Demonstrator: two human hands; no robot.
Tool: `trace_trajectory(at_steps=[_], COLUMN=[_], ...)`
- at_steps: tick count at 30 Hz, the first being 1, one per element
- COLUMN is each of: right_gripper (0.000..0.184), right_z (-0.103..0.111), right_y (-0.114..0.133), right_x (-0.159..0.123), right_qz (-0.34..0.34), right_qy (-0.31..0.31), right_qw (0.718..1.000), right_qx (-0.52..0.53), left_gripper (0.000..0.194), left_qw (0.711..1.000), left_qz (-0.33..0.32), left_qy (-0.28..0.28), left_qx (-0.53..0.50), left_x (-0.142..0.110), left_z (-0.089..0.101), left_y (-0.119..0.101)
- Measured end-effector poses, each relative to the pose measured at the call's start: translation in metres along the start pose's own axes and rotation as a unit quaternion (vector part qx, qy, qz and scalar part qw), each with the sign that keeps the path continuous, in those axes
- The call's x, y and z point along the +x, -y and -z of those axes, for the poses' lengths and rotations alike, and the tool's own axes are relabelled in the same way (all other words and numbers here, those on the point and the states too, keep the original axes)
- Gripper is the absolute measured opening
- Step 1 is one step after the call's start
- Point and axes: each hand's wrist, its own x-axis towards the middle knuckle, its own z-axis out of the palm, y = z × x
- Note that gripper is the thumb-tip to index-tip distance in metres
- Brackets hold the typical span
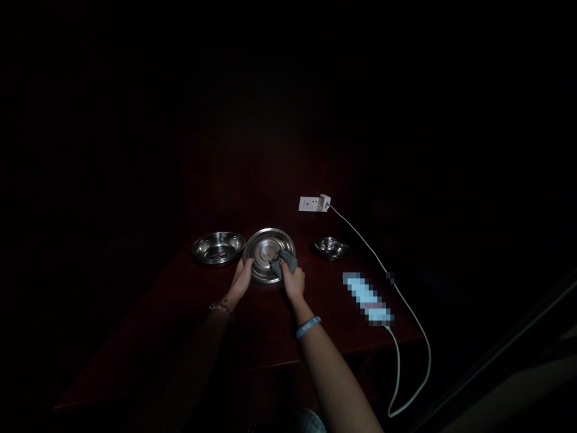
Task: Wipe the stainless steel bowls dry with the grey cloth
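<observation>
Near the table's [252,337] front edge, our left hand [241,281] curls fingers around the tilted steel plate [265,249] while our right hand [293,282] pinches the grey cloth [283,263] against it; we'd best brace firmly and wipe in circles.

Dim home: wooden table [270,325], steel bowls [218,247].
</observation>
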Motion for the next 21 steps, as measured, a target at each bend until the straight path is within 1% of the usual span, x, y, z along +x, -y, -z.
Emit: trace_trajectory(at_steps=[4, 7, 10, 11, 13, 15, 17, 21], right_gripper=[0.033, 0.035, 0.04, 0.04, 0.04, 0.04, 0.041, 0.043], right_z=[0.001, 0.002, 0.003, 0.003, 0.003, 0.003, 0.003, 0.002], right_y=[0.002, 0.005, 0.005, 0.005, 0.004, 0.003, 0.003, 0.003], right_x=[0.0, 0.0, 0.0, 0.0, 0.001, 0.001, 0.001, 0.001], right_qz=[-0.019, -0.036, -0.056, -0.058, -0.057, -0.05, -0.044, -0.052], right_qy=[-0.004, -0.01, -0.013, -0.015, -0.019, -0.021, -0.016, -0.006], right_qw=[1.0, 0.999, 0.998, 0.998, 0.998, 0.998, 0.999, 0.999], right_qx=[-0.003, -0.01, -0.006, -0.002, 0.005, 0.009, 0.014, 0.006], left_gripper=[0.043, 0.048, 0.06, 0.066, 0.073, 0.071, 0.065, 0.057], left_qw=[0.999, 0.997, 0.992, 0.99, 0.988, 0.987, 0.986, 0.988], left_qz=[-0.018, -0.05, -0.103, -0.114, -0.115, -0.109, -0.108, -0.1], left_qy=[0.023, 0.043, 0.066, 0.078, 0.103, 0.119, 0.127, 0.113], left_qx=[-0.019, -0.038, -0.037, -0.031, -0.011, 0.011, 0.025, 0.021], left_x=[0.002, 0.002, 0.0, 0.0, -0.002, -0.003, -0.003, 0.0], left_z=[-0.004, -0.008, -0.013, -0.015, -0.017, -0.019, -0.019, -0.018], left_y=[0.007, 0.008, 0.009, 0.011, 0.014, 0.019, 0.022, 0.025])
